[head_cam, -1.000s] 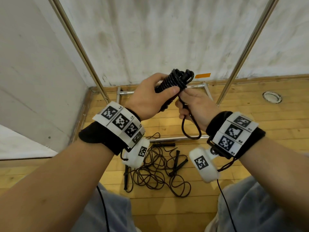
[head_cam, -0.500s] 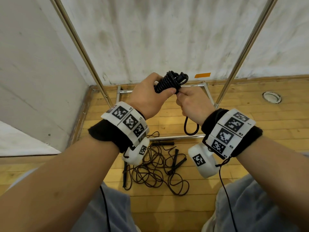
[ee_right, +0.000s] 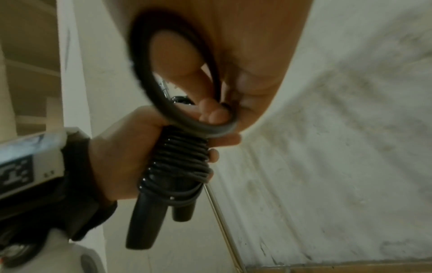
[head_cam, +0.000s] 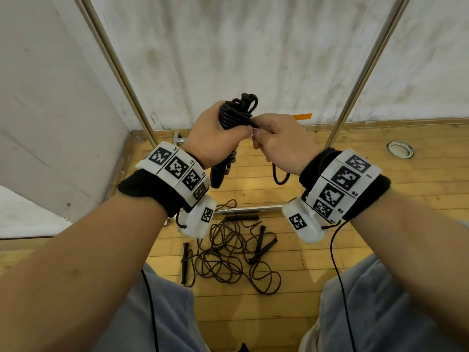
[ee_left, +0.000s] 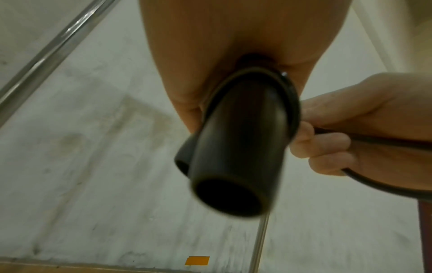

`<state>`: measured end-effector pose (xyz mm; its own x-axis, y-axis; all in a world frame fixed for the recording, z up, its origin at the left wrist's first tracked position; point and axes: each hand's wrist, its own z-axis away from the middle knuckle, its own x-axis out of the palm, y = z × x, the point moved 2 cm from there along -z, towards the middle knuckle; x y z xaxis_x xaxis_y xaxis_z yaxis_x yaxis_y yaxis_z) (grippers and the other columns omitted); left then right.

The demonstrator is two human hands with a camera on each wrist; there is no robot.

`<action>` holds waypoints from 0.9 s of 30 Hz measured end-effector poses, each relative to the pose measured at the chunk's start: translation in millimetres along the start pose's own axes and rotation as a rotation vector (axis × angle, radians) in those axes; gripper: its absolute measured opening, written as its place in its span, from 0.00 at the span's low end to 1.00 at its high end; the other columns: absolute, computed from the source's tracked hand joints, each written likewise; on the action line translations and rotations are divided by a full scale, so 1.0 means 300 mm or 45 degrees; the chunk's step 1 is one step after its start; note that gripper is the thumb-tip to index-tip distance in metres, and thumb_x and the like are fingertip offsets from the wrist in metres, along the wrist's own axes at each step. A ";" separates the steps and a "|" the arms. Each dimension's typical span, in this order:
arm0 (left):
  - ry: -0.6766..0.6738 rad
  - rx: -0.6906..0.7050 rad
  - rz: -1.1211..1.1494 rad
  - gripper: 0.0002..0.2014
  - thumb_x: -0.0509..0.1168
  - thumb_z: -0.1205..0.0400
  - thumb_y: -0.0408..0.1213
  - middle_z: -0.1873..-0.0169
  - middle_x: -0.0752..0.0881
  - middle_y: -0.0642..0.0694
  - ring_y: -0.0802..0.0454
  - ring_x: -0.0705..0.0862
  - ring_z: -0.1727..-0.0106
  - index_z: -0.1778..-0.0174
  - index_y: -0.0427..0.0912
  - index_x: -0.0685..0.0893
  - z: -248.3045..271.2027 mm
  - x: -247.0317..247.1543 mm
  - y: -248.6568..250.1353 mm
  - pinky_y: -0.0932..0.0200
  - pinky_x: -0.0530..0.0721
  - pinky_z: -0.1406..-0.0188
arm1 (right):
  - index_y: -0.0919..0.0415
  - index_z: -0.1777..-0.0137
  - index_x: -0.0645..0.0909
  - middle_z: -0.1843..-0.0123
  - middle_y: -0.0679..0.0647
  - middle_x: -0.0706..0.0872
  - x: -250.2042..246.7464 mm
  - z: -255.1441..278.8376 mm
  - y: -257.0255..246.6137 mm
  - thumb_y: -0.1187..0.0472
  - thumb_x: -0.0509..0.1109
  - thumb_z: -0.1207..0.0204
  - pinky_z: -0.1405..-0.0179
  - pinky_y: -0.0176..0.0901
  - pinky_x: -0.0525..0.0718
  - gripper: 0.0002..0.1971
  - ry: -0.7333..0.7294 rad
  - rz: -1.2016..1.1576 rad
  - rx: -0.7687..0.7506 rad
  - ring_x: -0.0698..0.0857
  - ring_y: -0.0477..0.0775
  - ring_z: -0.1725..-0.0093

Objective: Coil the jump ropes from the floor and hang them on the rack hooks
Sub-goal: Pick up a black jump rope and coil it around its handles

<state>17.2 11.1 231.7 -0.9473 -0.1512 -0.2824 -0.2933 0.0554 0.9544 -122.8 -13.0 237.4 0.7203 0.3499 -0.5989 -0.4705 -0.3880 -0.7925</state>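
Note:
My left hand [head_cam: 215,138] grips a black jump rope [head_cam: 234,115] whose cord is wound tightly round its two handles; the handle ends [head_cam: 219,175] stick out below my fist. In the right wrist view the wound bundle [ee_right: 180,158] and both handle ends [ee_right: 145,218] show in that fist. My right hand [head_cam: 276,141] pinches the rope's free end beside the bundle, and a short loop [head_cam: 280,175] hangs under it, also seen as a loop [ee_right: 149,77] close to the right wrist camera. The left wrist view shows a handle end [ee_left: 233,166] close up.
More black jump ropes [head_cam: 228,252] lie tangled on the wooden floor between my knees. Two slanted metal rack poles [head_cam: 119,69] [head_cam: 365,69] rise in front of the white wall, with a base bar [head_cam: 251,208] on the floor. A round floor fitting [head_cam: 400,149] sits at the right.
Both hands have drawn closer together and a little upward. The loop hanging below my right hand has grown shorter as the cord is pulled in at the bundle.

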 end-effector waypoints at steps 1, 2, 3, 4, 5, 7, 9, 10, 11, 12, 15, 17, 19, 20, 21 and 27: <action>0.027 -0.008 -0.018 0.11 0.70 0.25 0.30 0.73 0.82 0.43 0.49 0.78 0.79 0.56 0.47 0.75 -0.002 -0.005 0.001 0.54 0.81 0.77 | 0.59 0.52 0.81 0.70 0.47 0.78 -0.003 0.000 0.000 0.65 0.58 0.18 0.75 0.36 0.73 0.10 -0.024 0.045 0.001 0.74 0.46 0.75; 0.047 -0.007 -0.061 0.11 0.70 0.25 0.31 0.71 0.84 0.42 0.50 0.78 0.79 0.56 0.48 0.74 -0.004 -0.006 0.001 0.53 0.82 0.76 | 0.58 0.50 0.82 0.70 0.48 0.79 -0.004 0.000 0.001 0.63 0.59 0.18 0.73 0.36 0.76 0.09 -0.048 0.070 0.012 0.76 0.47 0.74; 0.059 0.003 -0.119 0.11 0.69 0.25 0.32 0.69 0.85 0.42 0.52 0.78 0.78 0.56 0.48 0.73 -0.003 -0.002 0.001 0.53 0.81 0.75 | 0.58 0.48 0.82 0.69 0.48 0.79 -0.005 0.001 0.003 0.62 0.59 0.17 0.71 0.37 0.78 0.09 -0.065 0.082 0.024 0.77 0.48 0.73; 0.064 0.016 -0.172 0.11 0.69 0.24 0.33 0.67 0.84 0.41 0.55 0.78 0.77 0.54 0.47 0.72 -0.001 0.004 0.000 0.54 0.80 0.74 | 0.59 0.47 0.83 0.68 0.49 0.80 -0.003 0.001 0.006 0.61 0.59 0.17 0.69 0.39 0.80 0.10 -0.068 0.096 0.033 0.78 0.49 0.72; 0.061 0.023 -0.204 0.12 0.68 0.23 0.33 0.66 0.84 0.41 0.57 0.78 0.77 0.52 0.45 0.70 0.000 0.011 -0.002 0.56 0.79 0.74 | 0.60 0.46 0.83 0.67 0.50 0.81 -0.001 0.000 0.010 0.61 0.59 0.17 0.68 0.39 0.80 0.11 -0.054 0.118 0.037 0.78 0.48 0.72; 0.028 -0.006 -0.183 0.14 0.67 0.23 0.32 0.68 0.81 0.43 0.59 0.77 0.77 0.48 0.44 0.68 0.003 0.020 -0.005 0.60 0.78 0.76 | 0.60 0.46 0.84 0.66 0.49 0.81 0.007 -0.004 0.016 0.62 0.59 0.17 0.76 0.26 0.73 0.11 0.000 0.159 0.029 0.75 0.44 0.73; -0.038 -0.104 -0.046 0.17 0.65 0.22 0.29 0.67 0.77 0.43 0.54 0.77 0.72 0.43 0.44 0.66 0.001 0.018 -0.008 0.56 0.79 0.73 | 0.56 0.49 0.83 0.70 0.46 0.78 0.015 -0.008 0.018 0.64 0.58 0.18 0.82 0.25 0.66 0.11 0.013 0.149 0.038 0.72 0.43 0.75; -0.088 -0.162 0.034 0.18 0.62 0.21 0.28 0.66 0.76 0.42 0.50 0.77 0.70 0.40 0.45 0.65 -0.001 0.018 -0.009 0.53 0.80 0.70 | 0.55 0.51 0.81 0.71 0.45 0.76 0.017 -0.010 0.020 0.66 0.57 0.18 0.83 0.26 0.65 0.11 0.002 0.138 0.052 0.71 0.44 0.76; -0.145 -0.205 0.091 0.20 0.60 0.21 0.26 0.64 0.75 0.41 0.48 0.77 0.68 0.38 0.47 0.63 -0.002 0.019 -0.011 0.51 0.81 0.68 | 0.55 0.54 0.79 0.72 0.46 0.75 0.017 -0.013 0.023 0.67 0.57 0.18 0.84 0.26 0.64 0.11 -0.008 0.131 0.068 0.71 0.45 0.76; -0.196 -0.218 0.096 0.21 0.58 0.20 0.26 0.62 0.76 0.41 0.47 0.78 0.68 0.36 0.48 0.61 -0.003 0.021 -0.011 0.50 0.82 0.66 | 0.55 0.58 0.78 0.72 0.46 0.75 0.014 -0.016 0.026 0.68 0.56 0.19 0.84 0.26 0.64 0.12 -0.007 0.127 0.083 0.70 0.45 0.77; -0.281 -0.110 -0.121 0.22 0.62 0.16 0.34 0.59 0.80 0.46 0.58 0.84 0.66 0.30 0.50 0.61 -0.002 0.014 -0.015 0.62 0.85 0.60 | 0.54 0.62 0.77 0.71 0.46 0.77 -0.005 -0.023 0.037 0.66 0.57 0.19 0.84 0.25 0.65 0.12 0.027 0.156 0.123 0.72 0.43 0.77; -0.260 -0.042 -0.224 0.22 0.65 0.17 0.40 0.56 0.83 0.46 0.62 0.85 0.63 0.29 0.52 0.64 -0.006 0.001 -0.019 0.65 0.82 0.59 | 0.56 0.58 0.79 0.69 0.46 0.79 -0.021 -0.026 0.048 0.61 0.61 0.19 0.85 0.23 0.65 0.08 0.056 0.151 0.168 0.75 0.43 0.75; -0.198 -0.014 -0.226 0.22 0.68 0.20 0.42 0.52 0.84 0.45 0.58 0.85 0.58 0.33 0.54 0.69 -0.009 -0.011 -0.021 0.61 0.82 0.53 | 0.60 0.59 0.81 0.70 0.47 0.79 -0.034 -0.030 0.058 0.56 0.64 0.20 0.88 0.25 0.66 0.10 0.106 0.077 0.217 0.79 0.46 0.74; -0.166 -0.001 -0.222 0.22 0.70 0.21 0.43 0.51 0.84 0.45 0.56 0.85 0.56 0.34 0.55 0.70 -0.011 -0.012 -0.020 0.59 0.82 0.51 | 0.61 0.59 0.82 0.70 0.47 0.79 -0.039 -0.035 0.061 0.55 0.64 0.20 0.87 0.26 0.67 0.11 0.133 0.048 0.228 0.80 0.47 0.74; -0.135 0.014 -0.233 0.22 0.72 0.22 0.44 0.50 0.84 0.46 0.55 0.86 0.54 0.35 0.55 0.72 -0.013 -0.012 -0.019 0.58 0.83 0.50 | 0.63 0.59 0.83 0.71 0.47 0.78 -0.043 -0.039 0.059 0.55 0.64 0.21 0.84 0.29 0.69 0.12 0.154 0.047 0.222 0.78 0.46 0.73; -0.019 0.051 -0.316 0.23 0.77 0.29 0.45 0.61 0.81 0.56 0.64 0.84 0.64 0.39 0.52 0.79 -0.025 -0.024 -0.008 0.69 0.83 0.61 | 0.57 0.52 0.84 0.73 0.47 0.76 -0.032 -0.048 0.044 0.64 0.59 0.22 0.78 0.32 0.68 0.11 0.078 -0.082 0.212 0.71 0.44 0.77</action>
<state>25.7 4.7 232.3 -0.8472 -0.1506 -0.5095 -0.5221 0.0577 0.8509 -128.6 -33.7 234.5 0.7790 0.3148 -0.5423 -0.4966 -0.2183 -0.8401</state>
